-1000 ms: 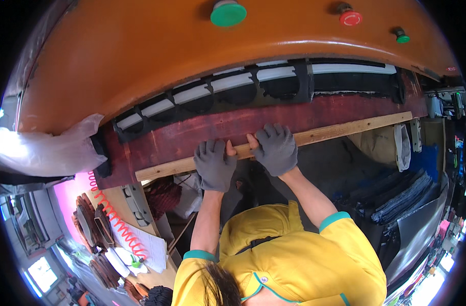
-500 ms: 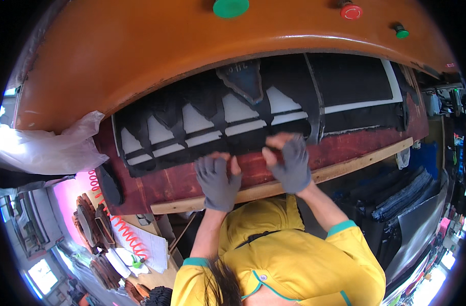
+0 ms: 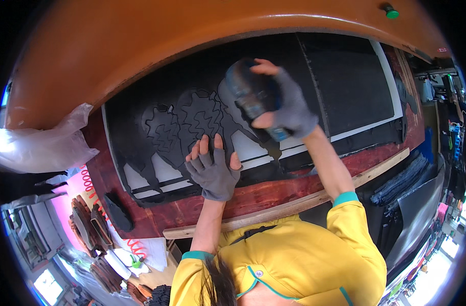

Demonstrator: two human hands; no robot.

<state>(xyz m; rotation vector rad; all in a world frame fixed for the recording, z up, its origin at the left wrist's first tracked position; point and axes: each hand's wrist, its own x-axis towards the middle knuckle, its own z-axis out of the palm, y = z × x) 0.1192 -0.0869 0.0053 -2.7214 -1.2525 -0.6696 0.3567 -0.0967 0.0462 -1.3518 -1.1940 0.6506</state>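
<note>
My right hand point(image 3: 294, 104), in a grey fingerless glove, grips a dark, sole-shaped cutting die point(image 3: 251, 89) with bluish edges, slightly blurred by motion. The die is over a black sheet point(image 3: 133, 109); whether it touches the sheet I cannot tell. My left hand point(image 3: 212, 171), gloved alike, lies with fingers spread on the sheet's near part. Beside its fingertips, rounded black shapes with zigzag edges point(image 3: 200, 112) show in the sheet. White board point(image 3: 243, 145) appears through gaps cut in the sheet.
An orange machine head point(image 3: 141, 46) arches over the far side, with a green button point(image 3: 391, 12). A wooden strip point(image 3: 274, 214) edges the red table point(image 3: 253, 191). A plastic bag point(image 3: 49, 140) hangs at left; a black sole piece point(image 3: 119, 211) lies below it.
Both hands have moved forward from the near edge onto the sheet. My right hand has taken hold of the die, which lay flat at the far side. The view has shifted.
</note>
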